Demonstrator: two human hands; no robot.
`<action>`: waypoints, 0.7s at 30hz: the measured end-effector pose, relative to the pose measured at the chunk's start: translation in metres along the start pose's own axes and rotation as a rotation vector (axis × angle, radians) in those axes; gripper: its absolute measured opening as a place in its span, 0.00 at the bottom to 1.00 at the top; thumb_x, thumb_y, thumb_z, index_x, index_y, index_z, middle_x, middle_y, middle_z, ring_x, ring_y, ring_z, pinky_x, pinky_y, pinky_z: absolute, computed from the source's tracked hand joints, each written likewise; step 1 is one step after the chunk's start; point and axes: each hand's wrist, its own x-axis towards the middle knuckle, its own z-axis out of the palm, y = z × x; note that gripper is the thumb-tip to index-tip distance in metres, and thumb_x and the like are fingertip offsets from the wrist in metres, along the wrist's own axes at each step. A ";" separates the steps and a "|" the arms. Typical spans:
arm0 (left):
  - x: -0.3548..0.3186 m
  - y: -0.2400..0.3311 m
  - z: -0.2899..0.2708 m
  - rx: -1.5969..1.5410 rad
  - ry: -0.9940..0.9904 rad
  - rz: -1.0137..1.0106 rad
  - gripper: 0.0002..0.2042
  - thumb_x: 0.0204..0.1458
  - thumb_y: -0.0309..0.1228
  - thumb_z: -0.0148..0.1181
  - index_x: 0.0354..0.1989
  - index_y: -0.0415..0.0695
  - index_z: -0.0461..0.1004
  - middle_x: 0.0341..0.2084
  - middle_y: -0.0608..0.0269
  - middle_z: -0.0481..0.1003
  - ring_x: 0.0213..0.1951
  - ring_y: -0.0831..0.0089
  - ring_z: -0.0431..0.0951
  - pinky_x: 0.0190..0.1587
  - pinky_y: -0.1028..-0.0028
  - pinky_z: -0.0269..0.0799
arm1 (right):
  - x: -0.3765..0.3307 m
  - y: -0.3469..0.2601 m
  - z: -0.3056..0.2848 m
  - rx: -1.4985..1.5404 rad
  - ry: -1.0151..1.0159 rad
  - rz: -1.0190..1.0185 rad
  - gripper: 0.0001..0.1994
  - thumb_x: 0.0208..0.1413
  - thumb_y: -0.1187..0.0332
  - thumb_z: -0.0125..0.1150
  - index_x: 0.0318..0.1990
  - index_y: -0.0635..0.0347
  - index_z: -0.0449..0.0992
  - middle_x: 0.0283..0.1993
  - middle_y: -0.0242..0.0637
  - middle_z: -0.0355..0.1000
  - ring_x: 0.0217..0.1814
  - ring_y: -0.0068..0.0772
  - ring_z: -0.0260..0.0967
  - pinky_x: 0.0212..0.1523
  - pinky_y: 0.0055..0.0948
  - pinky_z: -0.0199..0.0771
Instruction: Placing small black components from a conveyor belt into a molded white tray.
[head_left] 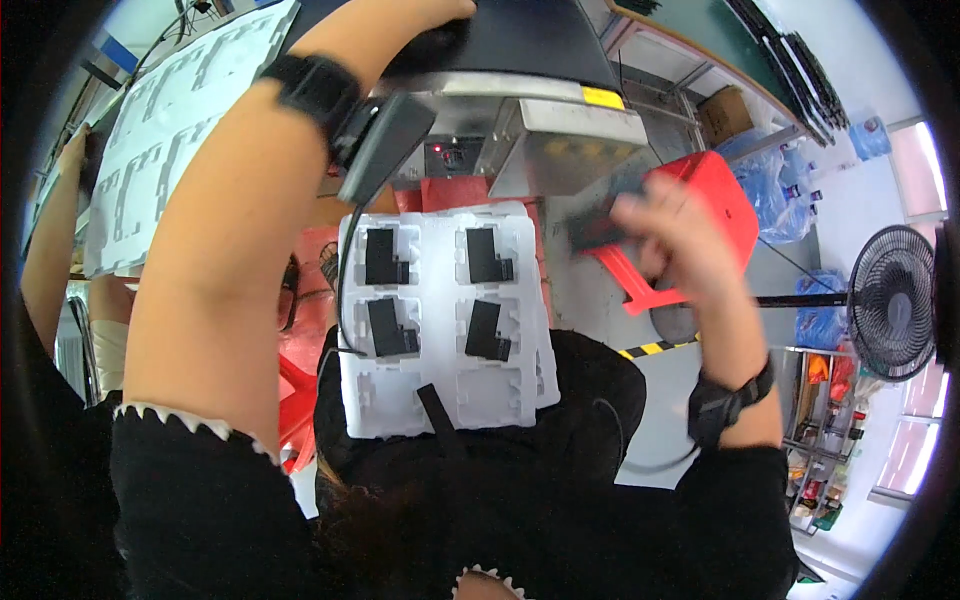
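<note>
A white plastic tray (pixel 437 330) lies across my lap, with more trays stacked under it. Several flat black rectangular pieces (pixel 380 256), each with a small tab at one corner, rest in its upper and middle pockets; the two lowest pockets hold none. My right hand (pixel 680 230), smeared by motion, is right of the tray in front of a red stool, its fingers closed on a dark flat piece (pixel 597 228). At the top edge, my left hand (pixel 425 14) reaches over a black belt surface (pixel 520 40); its fingers are mostly cut off from view.
A metal machine housing (pixel 570 140) stands just beyond the tray. The red stool (pixel 728 205) is at the right, near a black fan (pixel 895 300). White sheets with cut-outs (pixel 165 130) lie at the left, beside another person's arm (pixel 50 250). Cables hang from my wrist devices.
</note>
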 end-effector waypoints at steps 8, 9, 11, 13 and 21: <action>-0.225 -0.001 -0.011 -0.454 -0.486 0.809 0.33 0.33 0.36 0.65 0.50 0.36 0.62 0.40 0.49 0.68 0.43 0.55 0.67 0.48 0.64 0.63 | -0.103 0.192 0.063 0.329 -0.094 0.467 0.09 0.49 0.64 0.57 0.27 0.60 0.70 0.27 0.35 0.71 0.25 0.23 0.69 0.20 0.19 0.65; -0.253 -0.013 0.001 -0.440 -0.652 0.789 0.33 0.32 0.36 0.65 0.50 0.36 0.62 0.40 0.48 0.67 0.44 0.55 0.67 0.48 0.64 0.62 | -0.110 0.206 0.069 0.264 -0.110 0.451 0.11 0.49 0.62 0.57 0.28 0.63 0.71 0.29 0.38 0.71 0.26 0.25 0.70 0.21 0.20 0.66; -0.302 -0.038 0.019 -0.368 -0.744 0.707 0.34 0.32 0.37 0.65 0.51 0.36 0.61 0.42 0.50 0.66 0.44 0.55 0.66 0.49 0.64 0.61 | -0.119 0.212 0.078 0.155 -0.209 0.464 0.13 0.49 0.61 0.58 0.28 0.64 0.71 0.30 0.39 0.71 0.27 0.26 0.70 0.20 0.20 0.66; -0.342 -0.063 0.043 -0.361 -0.664 0.630 0.33 0.33 0.33 0.64 0.52 0.38 0.61 0.47 0.50 0.64 0.49 0.55 0.64 0.51 0.64 0.59 | -0.122 0.212 0.087 0.042 -0.302 0.490 0.18 0.50 0.57 0.57 0.28 0.68 0.71 0.28 0.40 0.72 0.23 0.27 0.70 0.17 0.22 0.65; -0.395 -0.077 0.074 -0.433 -0.443 0.505 0.28 0.38 0.27 0.59 0.53 0.45 0.61 0.52 0.51 0.61 0.53 0.56 0.62 0.54 0.63 0.57 | -0.127 0.224 0.108 0.286 0.075 0.313 0.20 0.53 0.57 0.51 0.23 0.69 0.73 0.21 0.41 0.70 0.13 0.26 0.64 0.12 0.22 0.60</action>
